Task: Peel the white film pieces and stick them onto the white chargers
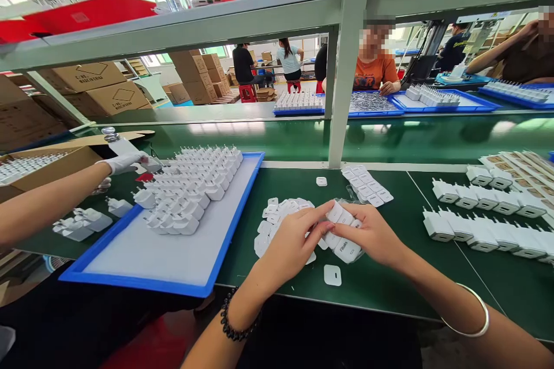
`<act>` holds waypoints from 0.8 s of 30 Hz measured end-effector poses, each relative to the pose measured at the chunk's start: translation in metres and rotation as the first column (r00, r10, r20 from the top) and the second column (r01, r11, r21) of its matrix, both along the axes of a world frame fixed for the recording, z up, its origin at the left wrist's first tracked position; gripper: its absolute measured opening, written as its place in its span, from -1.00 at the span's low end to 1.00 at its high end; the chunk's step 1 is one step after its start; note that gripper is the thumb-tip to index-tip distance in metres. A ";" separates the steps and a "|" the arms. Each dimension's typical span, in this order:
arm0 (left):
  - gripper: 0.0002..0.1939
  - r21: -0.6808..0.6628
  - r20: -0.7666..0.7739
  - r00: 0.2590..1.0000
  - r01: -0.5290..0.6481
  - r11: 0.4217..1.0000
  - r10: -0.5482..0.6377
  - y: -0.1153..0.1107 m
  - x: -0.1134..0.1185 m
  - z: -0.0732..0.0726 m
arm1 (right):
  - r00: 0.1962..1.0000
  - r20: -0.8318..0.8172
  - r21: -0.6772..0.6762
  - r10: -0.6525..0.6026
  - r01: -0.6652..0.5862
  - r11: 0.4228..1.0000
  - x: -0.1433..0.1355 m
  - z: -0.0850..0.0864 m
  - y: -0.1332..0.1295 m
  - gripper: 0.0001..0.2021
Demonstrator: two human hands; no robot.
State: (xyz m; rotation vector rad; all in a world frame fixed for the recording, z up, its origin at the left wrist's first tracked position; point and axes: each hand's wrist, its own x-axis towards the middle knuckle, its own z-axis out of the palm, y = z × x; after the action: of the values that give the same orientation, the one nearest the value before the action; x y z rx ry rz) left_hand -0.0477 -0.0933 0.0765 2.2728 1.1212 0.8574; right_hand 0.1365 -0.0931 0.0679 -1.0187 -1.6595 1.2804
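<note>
My left hand (291, 245) and my right hand (375, 234) meet over the green table, fingers pinched round a sheet of white face plates (346, 247) printed with dark lettering. Under and beside my left hand lies a loose pile of white plates (279, 213). One single plate (332, 275) rests near the table's front edge, and a smaller one (321, 181) sits behind the pile. Behind my right hand is another sheet of white plates (367, 185). White chargers (485, 233) stand in rows at the right, pins upward.
A blue-rimmed tray (229, 242) at the left holds many white chargers (190, 184). A co-worker's gloved hand (123, 162) is at its far left side, near an open carton (82, 164). A metal post (345, 69) rises behind the table.
</note>
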 end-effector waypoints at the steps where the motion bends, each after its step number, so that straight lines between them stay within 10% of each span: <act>1: -0.63 0.028 -0.037 0.999 0.017 0.999 -0.016 0.001 -0.001 0.000 | 1.000 0.010 -0.012 0.016 -0.016 1.000 0.000 0.000 0.000 -0.82; 10: -0.68 0.280 -0.197 0.980 0.068 0.958 -0.012 0.001 0.003 -0.009 | 1.000 -0.014 -0.053 0.014 -0.015 0.998 -0.004 0.003 0.000 -0.87; 24: -0.72 -0.031 0.153 0.964 -0.215 0.976 0.217 0.010 0.007 0.004 | 0.995 -0.095 -0.181 0.003 -0.021 0.983 0.007 0.009 0.005 -0.85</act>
State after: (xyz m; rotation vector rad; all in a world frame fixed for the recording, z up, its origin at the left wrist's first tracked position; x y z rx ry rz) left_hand -0.0412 -0.0833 0.0800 2.0571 1.3141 1.0867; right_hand 0.1439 -0.0884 0.0768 -1.0394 -1.5004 1.4869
